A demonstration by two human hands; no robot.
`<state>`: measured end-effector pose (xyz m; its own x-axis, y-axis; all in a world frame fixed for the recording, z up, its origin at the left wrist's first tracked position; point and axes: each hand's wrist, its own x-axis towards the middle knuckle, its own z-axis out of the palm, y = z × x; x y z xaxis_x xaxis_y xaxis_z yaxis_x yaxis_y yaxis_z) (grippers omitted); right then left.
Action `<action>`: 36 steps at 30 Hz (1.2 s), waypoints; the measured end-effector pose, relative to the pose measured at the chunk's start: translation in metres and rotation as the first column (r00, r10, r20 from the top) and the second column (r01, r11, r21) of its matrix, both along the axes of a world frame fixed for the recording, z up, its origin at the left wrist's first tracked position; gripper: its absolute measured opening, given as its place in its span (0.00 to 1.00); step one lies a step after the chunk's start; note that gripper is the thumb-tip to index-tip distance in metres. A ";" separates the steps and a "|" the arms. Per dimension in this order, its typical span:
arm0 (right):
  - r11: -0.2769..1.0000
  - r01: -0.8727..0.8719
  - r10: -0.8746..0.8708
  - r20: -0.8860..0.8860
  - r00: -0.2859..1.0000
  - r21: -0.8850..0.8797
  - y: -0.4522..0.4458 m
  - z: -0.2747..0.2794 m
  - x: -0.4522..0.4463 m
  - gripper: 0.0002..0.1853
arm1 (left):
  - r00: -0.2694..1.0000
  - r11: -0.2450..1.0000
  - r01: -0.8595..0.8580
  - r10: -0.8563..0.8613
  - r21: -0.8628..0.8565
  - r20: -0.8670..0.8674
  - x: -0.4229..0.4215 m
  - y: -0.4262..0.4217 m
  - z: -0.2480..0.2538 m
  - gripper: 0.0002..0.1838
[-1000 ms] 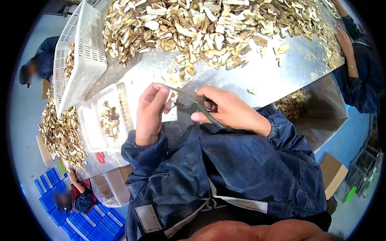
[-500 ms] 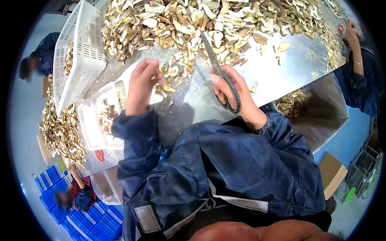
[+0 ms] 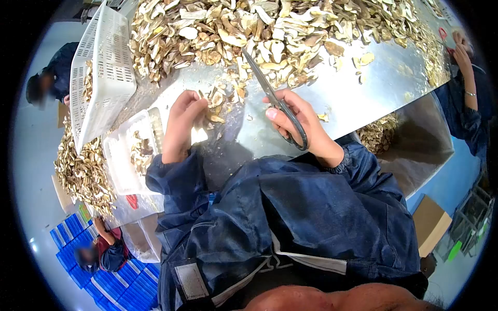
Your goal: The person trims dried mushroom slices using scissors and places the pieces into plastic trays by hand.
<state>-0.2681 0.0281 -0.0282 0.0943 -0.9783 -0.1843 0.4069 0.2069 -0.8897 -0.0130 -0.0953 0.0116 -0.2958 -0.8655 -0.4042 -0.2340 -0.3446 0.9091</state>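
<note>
My right hand (image 3: 298,120) is closed round the black handles of a pair of scissors (image 3: 265,85), whose blades point up and to the left over the metal table (image 3: 270,122). The blades look closed. My left hand (image 3: 184,122) is pinched, with a small slice (image 3: 201,94) between thumb and fingertips. Several loose slices (image 3: 217,97) lie just right of its fingertips. A large heap of dried, mushroom-like slices (image 3: 259,31) spreads across the table above both hands.
A tilted white perforated basket (image 3: 114,67) stands at the upper left, with a white tray (image 3: 127,155) of slices below it. Another heap (image 3: 83,166) lies farther left. An open bag (image 3: 420,140) sits below the right table edge. Co-workers are at left, lower left and right.
The scissors have swung from between my hands to point at the heap, in my right hand. My left hand has moved slightly left and up. The right co-worker's hands have moved.
</note>
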 end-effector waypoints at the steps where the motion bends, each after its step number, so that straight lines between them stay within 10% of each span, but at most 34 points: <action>1: 1.000 0.001 -0.001 -0.003 1.000 -0.003 0.001 0.000 0.000 0.19 | 1.000 1.000 -0.017 0.017 0.003 0.008 0.000 0.003 -0.002 0.05; 8: 0.998 0.036 -0.040 -0.077 0.996 -0.052 0.002 0.002 0.002 0.17 | 0.928 0.921 0.177 -0.039 -0.347 0.370 0.026 0.015 -0.016 0.15; 11: 0.993 0.114 -0.113 0.020 0.993 -0.029 0.003 -0.005 0.004 0.16 | 0.678 0.897 0.282 0.065 -0.341 0.732 0.003 0.020 0.019 0.19; 15: 0.984 0.168 -0.171 -0.048 0.984 -0.056 0.002 -0.008 0.009 0.16 | 0.879 0.693 0.280 0.093 -0.664 0.467 -0.043 -0.006 -0.017 0.18; 23: 0.995 0.104 -0.103 0.063 0.993 -0.004 0.004 -0.006 0.002 0.19 | 0.804 0.679 0.439 -0.004 -0.589 0.595 -0.062 -0.004 -0.024 0.13; 28: 0.999 0.049 -0.049 0.052 0.997 0.001 0.001 -0.008 0.000 0.19 | 0.967 0.987 0.033 0.008 -0.156 0.256 -0.024 0.000 -0.013 0.10; 36: 0.998 0.064 -0.064 0.037 0.997 -0.004 0.001 -0.004 0.002 0.19 | 0.968 0.984 -0.102 0.132 0.144 -0.214 -0.022 0.016 -0.003 0.08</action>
<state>-0.2665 0.0295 -0.0318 0.0384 -0.9834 -0.1772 0.4517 0.1752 -0.8748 -0.0347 -0.0791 0.0087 -0.2905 -0.8434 -0.4520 0.0175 -0.4769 0.8788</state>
